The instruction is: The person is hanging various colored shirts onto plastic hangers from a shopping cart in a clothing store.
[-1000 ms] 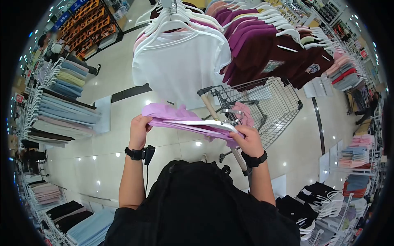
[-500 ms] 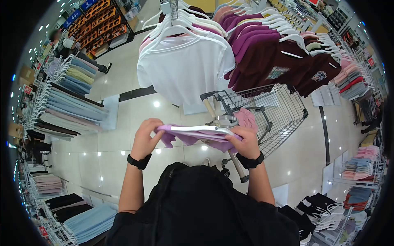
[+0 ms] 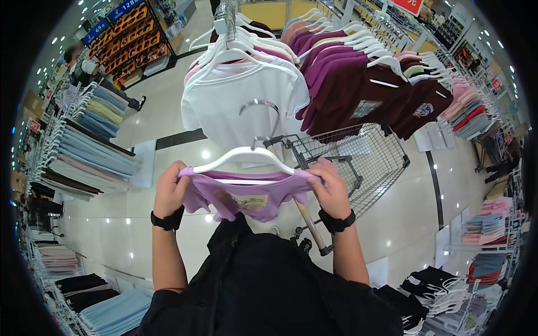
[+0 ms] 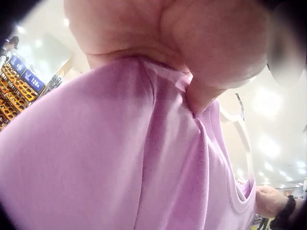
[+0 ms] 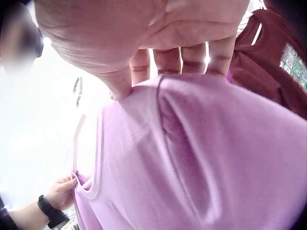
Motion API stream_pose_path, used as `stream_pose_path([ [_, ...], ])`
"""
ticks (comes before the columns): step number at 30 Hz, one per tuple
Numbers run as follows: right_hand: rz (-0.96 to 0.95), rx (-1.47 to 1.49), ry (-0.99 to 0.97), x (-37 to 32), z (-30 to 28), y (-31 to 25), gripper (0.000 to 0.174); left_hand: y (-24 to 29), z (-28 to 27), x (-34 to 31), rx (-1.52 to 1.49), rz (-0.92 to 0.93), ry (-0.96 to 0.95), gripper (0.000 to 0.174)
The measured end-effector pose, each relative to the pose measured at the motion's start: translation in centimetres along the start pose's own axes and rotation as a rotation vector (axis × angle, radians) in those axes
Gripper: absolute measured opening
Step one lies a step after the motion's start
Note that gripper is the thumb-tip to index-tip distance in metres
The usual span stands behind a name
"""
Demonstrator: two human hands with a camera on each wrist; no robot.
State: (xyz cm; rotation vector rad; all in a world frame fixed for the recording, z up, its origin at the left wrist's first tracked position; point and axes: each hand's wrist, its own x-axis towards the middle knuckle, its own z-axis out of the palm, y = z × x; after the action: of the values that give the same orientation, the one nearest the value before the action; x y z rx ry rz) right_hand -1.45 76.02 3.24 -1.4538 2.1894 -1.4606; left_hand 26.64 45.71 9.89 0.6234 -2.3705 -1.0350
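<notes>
A lilac T-shirt (image 3: 277,203) with a pale picture print on its chest hangs on a white hanger (image 3: 244,153) before my torso. The hanger's metal hook (image 3: 263,103) points up and away. My left hand (image 3: 170,189) pinches one shoulder of the shirt at the hanger's end, thumb over the cloth in the left wrist view. At the opposite shoulder my right hand (image 3: 332,193) grips cloth between thumb and fingers. Between the hands the neckline is spread, and the lower shirt droops toward my body.
A wire shopping cart (image 3: 386,168) stands at the right, with pink cloth by its handle. Ahead, a rack holds a white T-shirt (image 3: 224,103) and maroon shirts (image 3: 364,106). Hanging trousers (image 3: 95,151) line the left; a person (image 3: 84,73) stands beyond.
The shirt and hanger have turned from a flat, bunched position to hanging with the hook up and the print showing. My left hand has moved left, and the cloth is spread wider.
</notes>
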Motion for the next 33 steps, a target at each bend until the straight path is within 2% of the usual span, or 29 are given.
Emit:
stream_pose_path([
  [2, 0.099, 0.184, 0.156, -0.9, 0.1, 0.6, 0.014, -1.0, -0.6, 0.6, -0.016, 0.013, -0.002, 0.004],
  [4, 0.128, 0.166, 0.185, -1.3, 0.0, 0.7, 0.01, -1.3, -0.9, 1.4, -0.031, 0.028, 0.013, 0.004],
  [6, 0.262, 0.207, 0.219, -1.4, 0.0, 0.7, 0.011, -2.2, -1.4, 2.7, -0.039, 0.037, 0.022, 0.003],
  [9, 0.34, 0.183, 0.177, -1.6, 0.7, 1.8, 0.012, -3.2, -2.9, 5.5, -0.012, -0.016, 0.048, 0.002],
  [13, 0.442, 0.182, 0.108, -0.6, 1.5, 2.1, 0.014, -4.8, -5.3, 10.6, 0.041, 0.016, 0.109, 0.004],
  [15, 0.476, 0.205, 0.112, 0.0, 2.1, 2.6, 0.014, -5.3, -6.2, 13.4, 0.054, -0.061, 0.107, 0.004],
  [17, 0.537, 0.249, 0.165, 0.9, 2.8, 3.0, 0.016, -6.1, -5.9, 16.1, 0.054, -0.02, 0.105, 0.005],
  [19, 0.549, 0.223, 0.161, 2.4, 3.5, 2.4, 0.016, -7.5, -5.4, 18.4, 0.078, 0.072, 0.119, 0.007],
  [21, 0.611, 0.228, 0.139, 4.0, 4.9, 2.2, 0.016, -8.5, -4.6, 20.7, 0.046, 0.087, 0.096, 0.008],
  [25, 0.606, 0.206, 0.093, 8.2, 7.8, 1.6, 0.017, -12.5, -3.5, 23.8, -0.028, 0.053, -0.014, 0.009],
  [29, 0.584, 0.215, 0.13, 12.5, 11.1, 1.2, 0.017, -15.6, -2.6, 26.0, -0.102, 0.129, -0.132, 0.007],
  [33, 0.557, 0.179, 0.21, 16.0, 13.8, 0.4, 0.021, -15.8, -2.8, 28.0, -0.166, 0.186, -0.166, 0.008],
])
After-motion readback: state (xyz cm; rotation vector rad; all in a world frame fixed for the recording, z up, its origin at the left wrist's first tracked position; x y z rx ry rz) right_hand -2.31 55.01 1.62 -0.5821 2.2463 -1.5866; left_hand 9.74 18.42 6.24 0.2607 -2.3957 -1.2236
